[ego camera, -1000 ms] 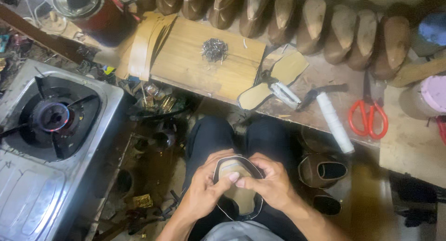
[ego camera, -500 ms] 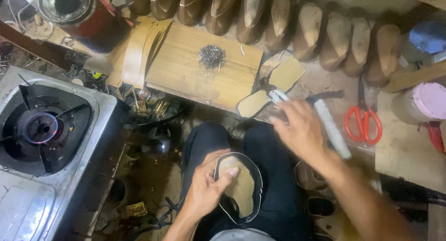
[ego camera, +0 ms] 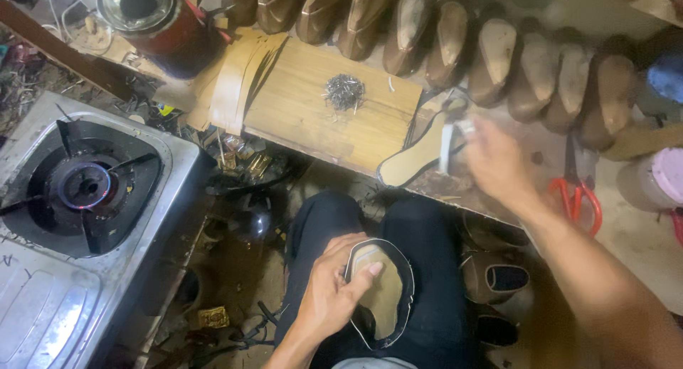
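Black-edged and tan inside, the shoe piece (ego camera: 380,292) lies on our lap, and our left hand (ego camera: 333,292) pinches its upper edge, thumb on the inside. Our right hand (ego camera: 494,159) is out over the workbench, blurred, closed round a pale tool (ego camera: 448,143) just above a tan insole (ego camera: 413,159). Beside them sits a wooden board (ego camera: 313,113) with a heap of nails (ego camera: 343,91). Red scissors (ego camera: 580,198) lie to the right, a gas stove (ego camera: 85,191) to the left.
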